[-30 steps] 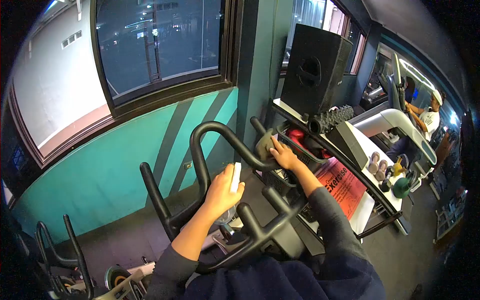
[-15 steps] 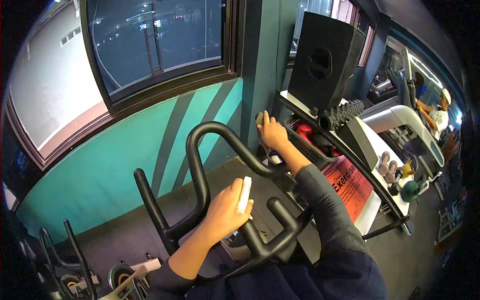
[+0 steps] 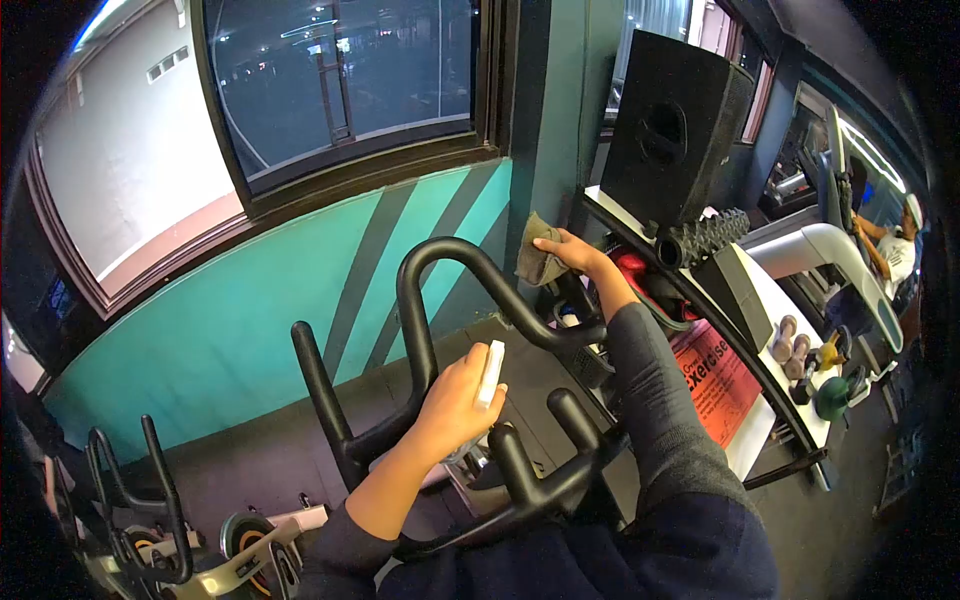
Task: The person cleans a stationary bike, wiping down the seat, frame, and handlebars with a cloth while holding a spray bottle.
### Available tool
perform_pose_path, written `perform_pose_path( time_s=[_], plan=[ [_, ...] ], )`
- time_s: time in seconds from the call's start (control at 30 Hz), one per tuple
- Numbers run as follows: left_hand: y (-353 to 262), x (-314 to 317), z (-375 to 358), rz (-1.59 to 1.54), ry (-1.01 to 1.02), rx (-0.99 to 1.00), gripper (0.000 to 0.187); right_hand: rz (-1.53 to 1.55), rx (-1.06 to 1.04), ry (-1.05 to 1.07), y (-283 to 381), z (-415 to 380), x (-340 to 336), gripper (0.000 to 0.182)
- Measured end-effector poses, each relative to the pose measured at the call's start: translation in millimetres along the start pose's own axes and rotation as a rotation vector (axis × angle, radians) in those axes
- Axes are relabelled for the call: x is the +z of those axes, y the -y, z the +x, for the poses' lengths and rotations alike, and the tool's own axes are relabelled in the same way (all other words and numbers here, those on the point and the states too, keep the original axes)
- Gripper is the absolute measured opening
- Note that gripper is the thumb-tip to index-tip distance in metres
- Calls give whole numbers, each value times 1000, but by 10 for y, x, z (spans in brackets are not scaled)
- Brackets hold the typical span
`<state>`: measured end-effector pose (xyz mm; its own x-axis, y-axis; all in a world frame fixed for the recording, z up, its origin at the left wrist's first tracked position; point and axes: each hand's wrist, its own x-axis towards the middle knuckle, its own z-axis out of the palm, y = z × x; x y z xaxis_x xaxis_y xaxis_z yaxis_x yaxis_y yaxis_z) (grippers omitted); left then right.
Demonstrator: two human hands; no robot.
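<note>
My left hand [image 3: 456, 405] is wrapped round a white object [image 3: 490, 374], possibly a spray bottle's top, above the black handlebars [image 3: 415, 300] of an exercise bike. Farther forward and to the right, my right hand [image 3: 572, 252] pinches a crumpled grey-brown cloth [image 3: 537, 250]. The cloth hangs just beyond the curved bar, beside the dark pillar. Between the two hands runs the bar's right-hand bend, touched by neither.
A shelf [image 3: 780, 385] at the right bears a black speaker [image 3: 670, 125], a spiked roller [image 3: 703, 238], a red sign [image 3: 715, 380] and small dumbbells [image 3: 790, 345]. Another bike [image 3: 250, 545] stands lower left. A person [image 3: 895, 250] is at the far right.
My right hand has turned and moved a little right, and the cloth now shows in full. The view has shifted slightly left. My left hand keeps its hold.
</note>
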<state>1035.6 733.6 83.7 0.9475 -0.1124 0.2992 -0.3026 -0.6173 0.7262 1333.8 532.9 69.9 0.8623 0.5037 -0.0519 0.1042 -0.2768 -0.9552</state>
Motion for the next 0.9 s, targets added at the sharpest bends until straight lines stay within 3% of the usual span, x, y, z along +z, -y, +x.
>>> perform_pose_path(
  time_s=[0.17, 0.23, 0.3, 0.37, 0.4, 0.5, 0.57, 0.67, 0.7, 0.77, 0.9],
  plan=[
    [16, 17, -2, -2, -6, 12, 27, 150, 53, 12, -92, -115, -8, 56],
    [25, 9, 9, -12, -10, 24, 27, -68, -34, -35, -299, -17, -74, 55],
    [25, -2, 4, -27, -7, 34, 27, -87, -64, 79, -312, -79, -91, 59],
    [9, -19, 17, -35, 8, 14, 27, -377, -19, -134, -368, -287, -61, 61],
    [32, 0, 17, -21, -8, 34, 27, -414, -11, -105, -348, -415, -54, 62],
    [64, 33, 17, 7, -32, 79, 28, -170, 53, -24, -330, -830, -33, 55],
    [81, 45, 27, 12, -20, 72, 28, -44, -11, -11, -523, -952, -115, 52],
    [83, 44, 31, 19, 11, 39, 30, -20, 369, -34, -352, -1242, -128, 57],
    [79, 41, 37, 12, 38, 13, 33, -21, 364, -39, -253, -1376, -109, 57],
    [72, 36, 40, 15, 29, 24, 33, 105, 564, -97, -162, -1619, -107, 55],
    [134, 67, 42, 34, -40, 82, 30, 175, 628, -37, -594, -1851, -374, 60]
  ],
)
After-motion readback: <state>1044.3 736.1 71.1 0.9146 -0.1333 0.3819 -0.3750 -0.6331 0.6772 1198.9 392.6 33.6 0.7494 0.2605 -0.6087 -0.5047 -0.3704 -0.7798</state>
